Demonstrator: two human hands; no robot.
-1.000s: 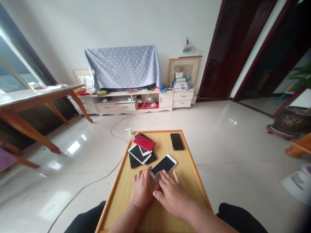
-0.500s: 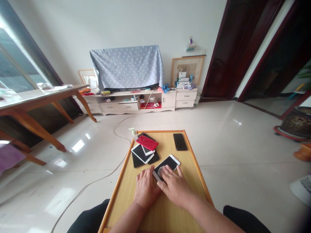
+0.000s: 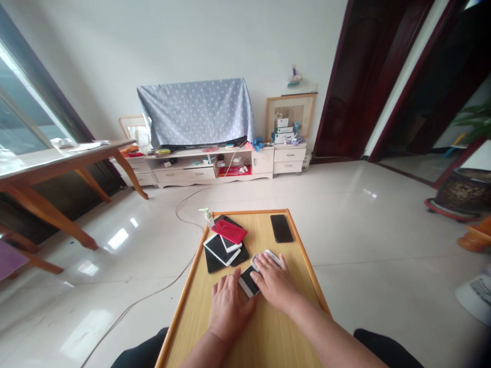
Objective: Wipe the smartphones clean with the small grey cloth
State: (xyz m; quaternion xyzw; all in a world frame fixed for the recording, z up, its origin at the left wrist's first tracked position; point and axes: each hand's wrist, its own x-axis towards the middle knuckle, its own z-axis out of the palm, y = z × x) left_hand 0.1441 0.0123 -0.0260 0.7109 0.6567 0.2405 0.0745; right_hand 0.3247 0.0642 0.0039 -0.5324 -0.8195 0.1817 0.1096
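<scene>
A white phone with a dark screen (image 3: 250, 278) lies at a slant on the small wooden table (image 3: 284, 327). My left hand (image 3: 229, 306) grips its near left end, thumb on one side and fingertips on the other. Flat across the far part of the screen, my right hand (image 3: 273, 278) presses a pale, thin wiping pad (image 3: 253, 260), mostly hidden under the fingers. To the left sits a loose pile: a red phone (image 3: 229, 231) on top, white phones (image 3: 222, 249) and dark devices (image 3: 213, 263) beneath.
A black phone (image 3: 281, 228) lies near the far right corner of the table. By its far left corner stands a pump bottle (image 3: 208, 217). A cable (image 3: 153, 291) runs across the floor; a low cabinet (image 3: 184, 175) stands against the wall.
My right hand has slid the pad over the screen toward the phone's far end, uncovering the near part. My left hand stays at the near end. The whole view has shifted slightly.
</scene>
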